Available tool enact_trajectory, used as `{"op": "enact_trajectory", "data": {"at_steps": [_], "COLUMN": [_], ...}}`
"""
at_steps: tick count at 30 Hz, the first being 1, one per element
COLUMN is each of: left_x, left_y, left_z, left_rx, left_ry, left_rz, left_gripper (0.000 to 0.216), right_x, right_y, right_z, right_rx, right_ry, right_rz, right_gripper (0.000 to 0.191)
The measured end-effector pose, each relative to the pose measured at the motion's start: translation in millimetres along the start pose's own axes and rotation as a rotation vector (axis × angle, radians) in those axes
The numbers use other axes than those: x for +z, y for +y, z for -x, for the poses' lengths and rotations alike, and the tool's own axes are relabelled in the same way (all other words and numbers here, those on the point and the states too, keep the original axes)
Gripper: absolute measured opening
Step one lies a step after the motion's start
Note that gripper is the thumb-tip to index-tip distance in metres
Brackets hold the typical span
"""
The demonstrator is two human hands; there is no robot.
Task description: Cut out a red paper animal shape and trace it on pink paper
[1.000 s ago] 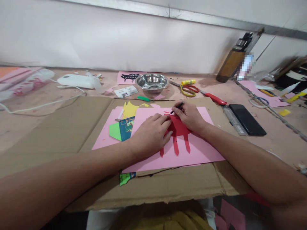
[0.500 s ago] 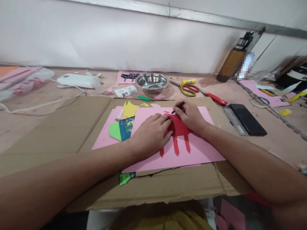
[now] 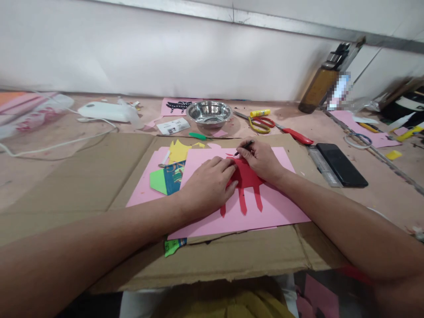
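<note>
On a pink sheet of paper (image 3: 278, 205) lies a red paper cutout (image 3: 247, 176) with several narrow legs pointing toward me. My left hand (image 3: 212, 183) rests flat over the cutout's left part, its fingers stretched out and holding nothing. Pinched in my right hand (image 3: 260, 159) is a slim black pen (image 3: 245, 146), tilted, with its tip at the cutout's far edge. The side of this hand sits on the paper and the cutout's right end. Part of the cutout's outline is hidden under both hands.
Brown cardboard (image 3: 109, 176) lies beneath the papers. Yellow paper scraps (image 3: 179, 152) and a green piece (image 3: 158, 181) are to the left. Behind stand a metal bowl (image 3: 209, 112), scissors (image 3: 261, 124) and a red-handled cutter (image 3: 298, 136). A phone (image 3: 341, 164) and a ruler (image 3: 324, 168) lie right.
The pen and my right fingers have shifted slightly left along the cutout's far edge. My left hand stays in place on the cutout.
</note>
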State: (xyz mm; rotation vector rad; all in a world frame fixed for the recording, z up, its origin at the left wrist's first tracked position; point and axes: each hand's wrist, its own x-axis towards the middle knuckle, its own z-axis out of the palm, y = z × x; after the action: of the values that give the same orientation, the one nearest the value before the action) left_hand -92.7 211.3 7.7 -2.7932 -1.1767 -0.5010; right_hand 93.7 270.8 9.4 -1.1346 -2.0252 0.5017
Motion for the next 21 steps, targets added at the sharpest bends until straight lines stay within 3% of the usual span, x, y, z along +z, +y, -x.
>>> {"op": "enact_trajectory", "data": {"at_steps": [21], "left_x": [0.0], "left_y": [-0.4], "left_z": [0.2], "left_rx": [-0.002], "left_ry": [-0.013], "left_rz": [0.003], "left_gripper": [0.031], "right_x": [-1.7], "right_y": [-1.0], "right_z": [0.5], "right_rx": [0.023], "right_ry": [-0.01], "right_rz": [0.006], "right_gripper": [0.011]}}
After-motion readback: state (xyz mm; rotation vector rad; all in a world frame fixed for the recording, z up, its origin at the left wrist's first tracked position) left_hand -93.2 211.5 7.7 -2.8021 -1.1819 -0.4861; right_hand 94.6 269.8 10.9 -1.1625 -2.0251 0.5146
